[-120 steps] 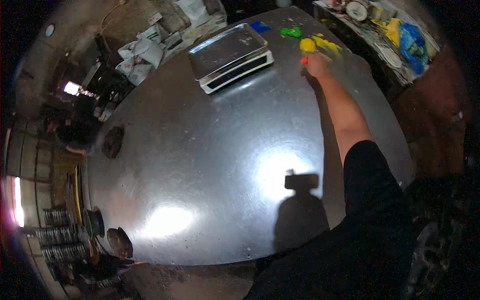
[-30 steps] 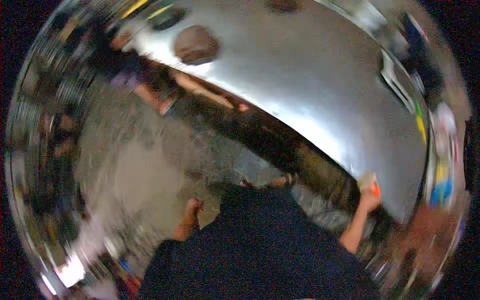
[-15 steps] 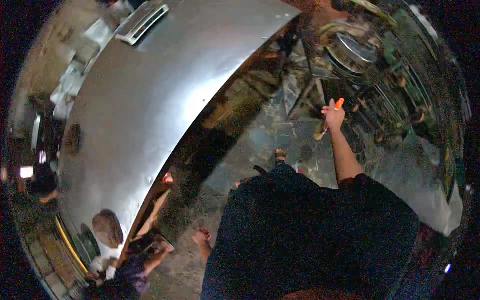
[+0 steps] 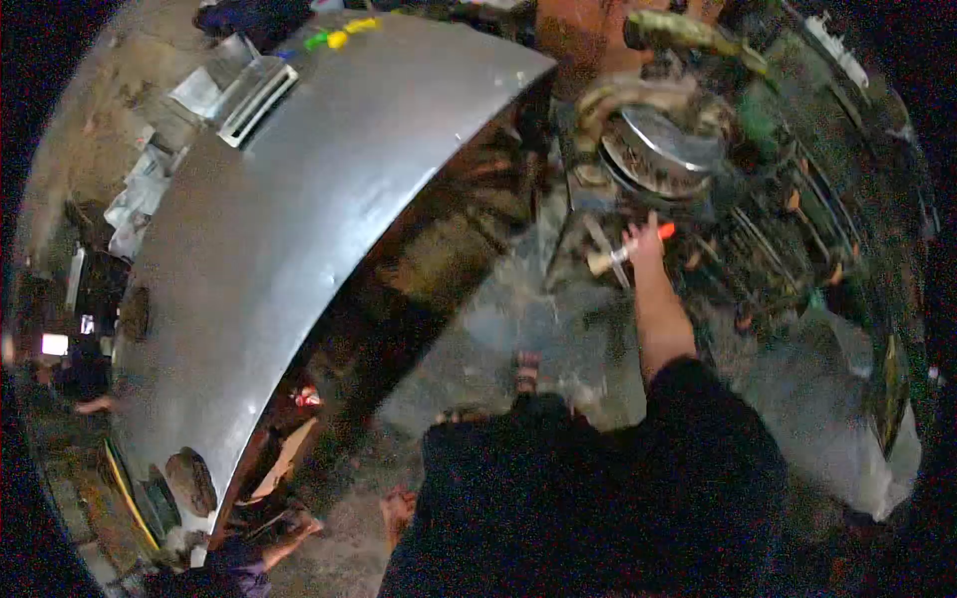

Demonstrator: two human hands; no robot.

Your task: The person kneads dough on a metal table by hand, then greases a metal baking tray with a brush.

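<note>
1. My right hand [image 4: 641, 246] was stretched out ahead of me, arm bare below a dark sleeve, fingers wrapped tight round a scraper [image 4: 626, 251]

2. The scraper lay crosswise in that fist: its orange handle end [image 4: 665, 230] stuck out to the right of the knuckles, and its pale blade end [image 4: 599, 262] stuck out to the left, slightly lower

3. Just beyond the fist, further from me, sat a round metal vessel [image 4: 663, 149] with a shiny rim, tilted and surrounded by clutter too blurred for me to sort out

4. Directly below the fist and toward me was wet-looking floor [image 4: 498, 329], with one sandalled foot [image 4: 525, 371] of mine near its edge

5. Well off to the left of the fist ran the big steel table [image 4: 299, 199], its near edge curving down the view

6. At the table's far end, well apart from the hand, stood a weighing scale [image 4: 254, 90], and beyond it small green and yellow lumps [image 4: 337, 38] of something soft

7. Two dark round discs [image 4: 134, 312] lay on the table's left part, far from the grip

8. My left hand [image 4: 399, 508] hung low beside my dark shirt, nothing seen in it, though I could not tell whether its fingers were spread or curled

9. Another person's arm [image 4: 294, 528] showed at the bottom left, near the table's corner
</note>
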